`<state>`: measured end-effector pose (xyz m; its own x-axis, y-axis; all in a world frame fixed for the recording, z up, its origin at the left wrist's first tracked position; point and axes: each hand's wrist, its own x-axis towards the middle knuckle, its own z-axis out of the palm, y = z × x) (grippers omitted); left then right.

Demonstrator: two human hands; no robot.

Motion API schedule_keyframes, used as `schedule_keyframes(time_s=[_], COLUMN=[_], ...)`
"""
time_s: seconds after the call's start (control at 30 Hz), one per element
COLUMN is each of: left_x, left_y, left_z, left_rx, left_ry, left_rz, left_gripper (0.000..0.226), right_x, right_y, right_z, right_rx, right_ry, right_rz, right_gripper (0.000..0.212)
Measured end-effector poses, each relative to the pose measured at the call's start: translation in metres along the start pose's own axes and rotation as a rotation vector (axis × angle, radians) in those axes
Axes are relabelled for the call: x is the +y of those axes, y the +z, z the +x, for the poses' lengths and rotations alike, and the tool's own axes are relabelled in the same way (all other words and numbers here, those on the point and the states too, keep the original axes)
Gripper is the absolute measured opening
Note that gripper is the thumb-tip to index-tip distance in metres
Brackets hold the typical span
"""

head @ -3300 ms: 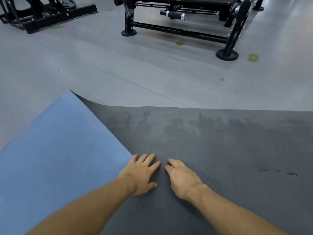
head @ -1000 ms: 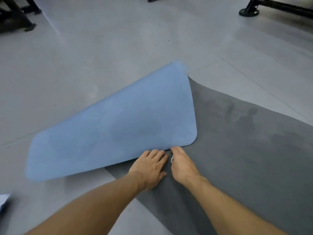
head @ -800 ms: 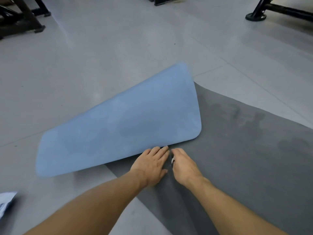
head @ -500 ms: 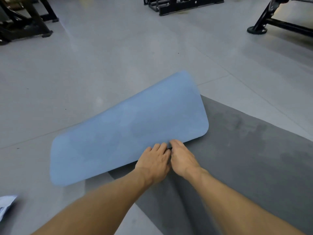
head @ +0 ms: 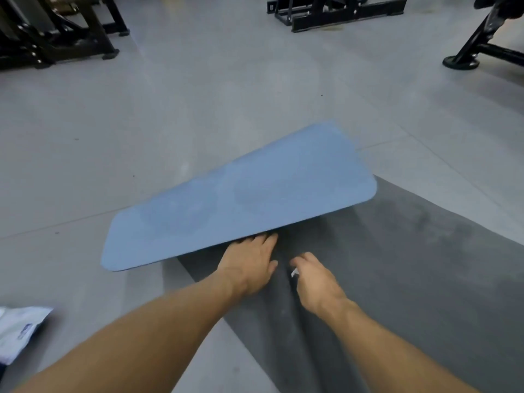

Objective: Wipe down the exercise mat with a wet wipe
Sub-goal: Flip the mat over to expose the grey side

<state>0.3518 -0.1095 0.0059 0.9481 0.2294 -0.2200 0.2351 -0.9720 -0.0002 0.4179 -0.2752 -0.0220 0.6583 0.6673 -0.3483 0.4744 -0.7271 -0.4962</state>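
Head camera shows us a smooth grey gym floor (head: pixel 198 123), black machine frames (head: pixel 56 32) along its far side and a white packet (head: pixel 19 330) at lower left. Our exercise mat (head: pixel 425 251) lies grey side up, its end folded back as a blue flap (head: pixel 241 211). Our left hand (head: pixel 249 265) lies flat, fingers straight, tips at the flap's edge. Our right hand (head: pixel 314 282) curls round the wet wipe (head: pixel 294 272), only a white scrap showing. Half a second ago the hands touched; now they sit apart.
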Motion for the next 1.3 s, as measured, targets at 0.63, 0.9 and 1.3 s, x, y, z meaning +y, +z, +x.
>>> schedule_keyframes(time_s=[0.63, 0.9, 1.3], left_x=[-0.037, -0.025, 0.063], left_y=[-0.125, -0.104, -0.023], left_z=[0.067, 0.057, 0.032], left_rx=[0.488, 0.371, 0.122], left_ry=[-0.225, -0.184, 0.205], left_rz=[-0.063, -0.059, 0.128], left_gripper=[0.075, 0.072, 0.075], right_x=[-0.038, -0.027, 0.032], right_y=[-0.058, -0.058, -0.043], right_z=[0.018, 0.009, -0.040], right_rx=[0.302, 0.286, 0.273], right_ry=[-0.077, -0.031, 0.075], right_rz=[0.330, 0.280, 0.181], right_gripper=[0.064, 0.055, 0.044])
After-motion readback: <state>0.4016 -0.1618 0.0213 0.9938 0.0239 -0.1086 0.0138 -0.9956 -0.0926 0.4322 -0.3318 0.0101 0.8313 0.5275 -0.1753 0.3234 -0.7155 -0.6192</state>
